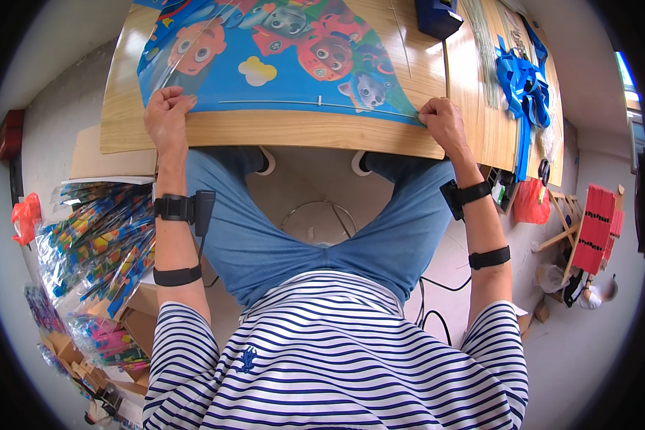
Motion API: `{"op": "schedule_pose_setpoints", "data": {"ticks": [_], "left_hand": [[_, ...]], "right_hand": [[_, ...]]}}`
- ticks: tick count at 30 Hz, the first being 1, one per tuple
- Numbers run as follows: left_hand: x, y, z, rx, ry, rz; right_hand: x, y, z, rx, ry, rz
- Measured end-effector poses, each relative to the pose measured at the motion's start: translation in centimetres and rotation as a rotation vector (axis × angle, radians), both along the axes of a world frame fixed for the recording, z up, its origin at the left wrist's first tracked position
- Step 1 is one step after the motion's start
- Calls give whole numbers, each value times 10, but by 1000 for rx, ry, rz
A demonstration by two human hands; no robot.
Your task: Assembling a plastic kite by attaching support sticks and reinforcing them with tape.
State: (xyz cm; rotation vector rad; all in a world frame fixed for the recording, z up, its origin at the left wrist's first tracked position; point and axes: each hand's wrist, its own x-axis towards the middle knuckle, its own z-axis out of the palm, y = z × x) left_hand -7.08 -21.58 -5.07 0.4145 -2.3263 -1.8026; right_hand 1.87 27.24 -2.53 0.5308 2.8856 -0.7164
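Left fingers (170, 96): thumb and forefinger drawn together in a pinch at the near left corner of a blue printed sheet (287, 63); the sheet's edge appears to be between them, though the exact contact is partly hidden. Right fingers (431, 111): likewise closed, thumb against forefinger, on the sheet's near right corner. The hands stand well apart.

Sheet lies on the wooden bench (279, 130), spanning the gap between both sets of fingers and reaching beyond them; cartoon animal faces on it. Thin white rod (279, 103) lies along its near edge, between the two hands; right end just beside the right fingers, left end short of the left fingers. Small white tab (319, 100) sits on the rod about midway.

Beyond the right fingers: dark blue box (438, 20). Right of them: pale thin rods (481, 54), then tangled blue strapping (523, 80). Nearer the body than the left fingers, and left: heaped clear-wrapped printed goods (102, 240).
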Motion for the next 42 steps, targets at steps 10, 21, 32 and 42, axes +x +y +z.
{"op": "schedule_pose_setpoints", "data": {"ticks": [10,21,32,42], "left_hand": [[-5,0,-9,-121,0,21],[4,14,3,-157,-11,78],[6,16,-1,-212,4,83],[9,19,-2,-206,37,75]], "right_hand": [[3,3,-13,138,136,76],[6,1,-18,153,127,48],[7,0,-19,146,143,52],[8,-1,-16,153,151,57]]}}
